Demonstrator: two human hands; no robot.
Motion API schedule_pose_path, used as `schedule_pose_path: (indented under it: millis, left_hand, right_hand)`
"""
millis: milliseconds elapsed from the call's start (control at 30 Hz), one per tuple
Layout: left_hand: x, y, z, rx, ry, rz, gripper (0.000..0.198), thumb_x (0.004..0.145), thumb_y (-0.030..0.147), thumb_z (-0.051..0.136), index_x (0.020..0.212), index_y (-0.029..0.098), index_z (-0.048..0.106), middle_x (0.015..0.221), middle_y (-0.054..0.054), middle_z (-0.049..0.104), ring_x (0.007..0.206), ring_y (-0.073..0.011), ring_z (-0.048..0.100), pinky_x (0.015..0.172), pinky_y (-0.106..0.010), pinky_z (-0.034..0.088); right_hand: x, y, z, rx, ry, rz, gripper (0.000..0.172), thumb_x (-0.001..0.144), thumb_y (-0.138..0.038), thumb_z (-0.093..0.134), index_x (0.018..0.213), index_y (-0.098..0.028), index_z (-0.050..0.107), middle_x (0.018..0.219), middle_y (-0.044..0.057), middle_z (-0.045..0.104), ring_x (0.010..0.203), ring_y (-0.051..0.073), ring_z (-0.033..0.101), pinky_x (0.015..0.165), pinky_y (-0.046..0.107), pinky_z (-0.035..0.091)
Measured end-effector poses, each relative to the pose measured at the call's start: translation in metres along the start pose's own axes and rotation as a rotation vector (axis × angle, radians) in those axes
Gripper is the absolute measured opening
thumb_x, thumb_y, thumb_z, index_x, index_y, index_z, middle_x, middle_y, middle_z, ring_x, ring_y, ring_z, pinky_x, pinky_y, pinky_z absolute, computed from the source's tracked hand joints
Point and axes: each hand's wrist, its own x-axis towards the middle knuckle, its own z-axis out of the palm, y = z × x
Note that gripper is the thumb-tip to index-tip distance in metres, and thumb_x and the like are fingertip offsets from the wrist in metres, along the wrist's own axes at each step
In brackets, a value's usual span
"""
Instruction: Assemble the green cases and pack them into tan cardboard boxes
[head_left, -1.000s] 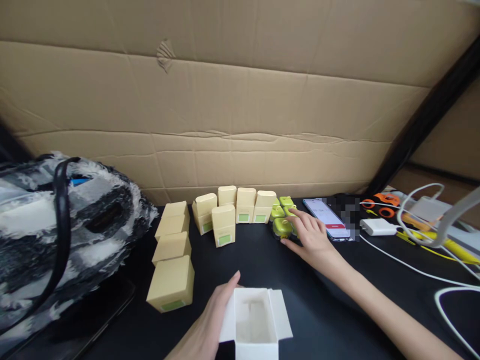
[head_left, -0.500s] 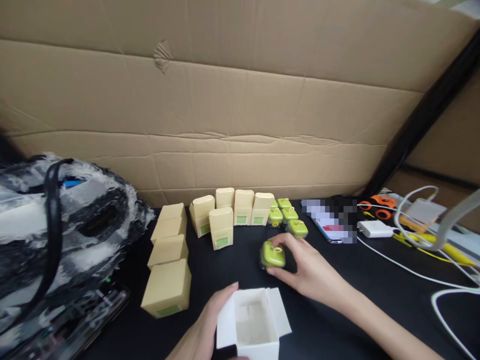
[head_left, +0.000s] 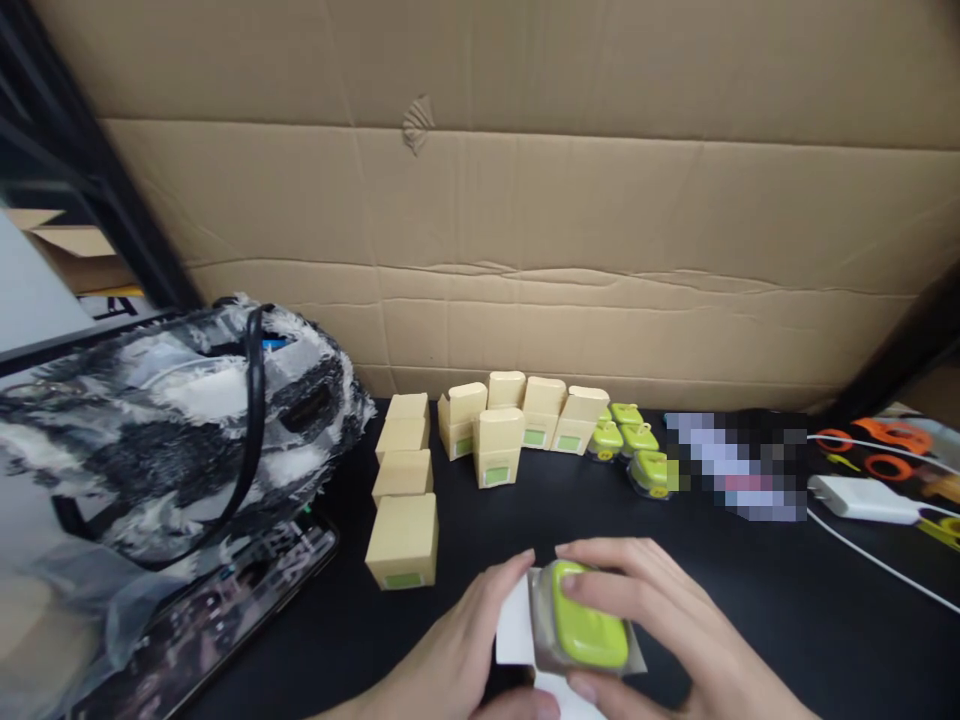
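Observation:
My left hand is wrapped round the left side of a small white cardboard box with its flaps up. In the mouth of that box sits a small case with a rounded lime-green lid, its lower part hidden by the walls. My right hand grips the case from the right, a finger on the lid and the thumb low near the box. Behind my hands stand several cream boxes with raised tops. Several similar green-lidded cases are grouped to their right.
Closed cream boxes form a column at the left. A fluffy black-and-white bag and a dark patterned flat item lie farther left. At the right are a blurred-out phone, a white charger with cables, and orange-handled scissors.
My right hand has brought the green-lidded case from the table down into the opening of the white box. The view has turned to the left.

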Motion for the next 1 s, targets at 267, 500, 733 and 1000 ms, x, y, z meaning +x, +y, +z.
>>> schedule_pose_path:
  millis: [267,500,733,1000]
  left_hand:
    - [-0.001,0.001,0.0,0.011,-0.017,-0.029,0.079,0.089,0.05,0.055,0.15,0.027,0.011,0.147,-0.016,0.04,0.13,-0.034,0.046,0.105,-0.048,0.042]
    - [0.0,0.005,-0.003,-0.019,-0.037,-0.072,0.08,0.088,0.049,0.057,0.15,0.03,0.011,0.149,-0.014,0.039,0.13,-0.0333,0.045,0.106,-0.049,0.041]
    - [-0.008,-0.001,0.002,-0.072,-0.047,-0.163,0.097,0.082,0.048,0.066,0.149,0.028,-0.002,0.147,-0.019,0.039,0.129,-0.0348,0.047,0.104,-0.052,0.041]
    - [0.0,0.0,0.001,-0.147,0.038,0.083,0.101,0.08,0.044,0.072,0.143,0.029,-0.006,0.145,-0.022,0.031,0.13,-0.0374,0.043,0.1,-0.054,0.042]
  right_hand:
    - [0.007,0.002,0.0,0.02,-0.068,0.013,0.042,0.071,-0.014,0.075,0.11,-0.021,0.061,0.113,0.006,0.07,0.097,0.018,0.069,0.082,0.02,0.056]
    - [0.008,0.001,0.002,0.009,-0.13,0.033,0.025,0.079,-0.011,0.063,0.1,-0.023,0.069,0.108,0.004,0.072,0.09,0.016,0.071,0.078,0.022,0.057]
    - [0.003,0.003,0.0,-0.091,0.003,0.013,0.019,0.078,-0.018,0.064,0.097,-0.021,0.064,0.096,0.008,0.065,0.085,0.018,0.068,0.068,0.024,0.058]
    - [0.002,0.002,-0.006,-0.048,0.14,-0.087,0.013,0.08,-0.009,0.055,0.078,-0.021,0.049,0.069,0.001,0.055,0.06,0.015,0.055,0.051,0.025,0.047]
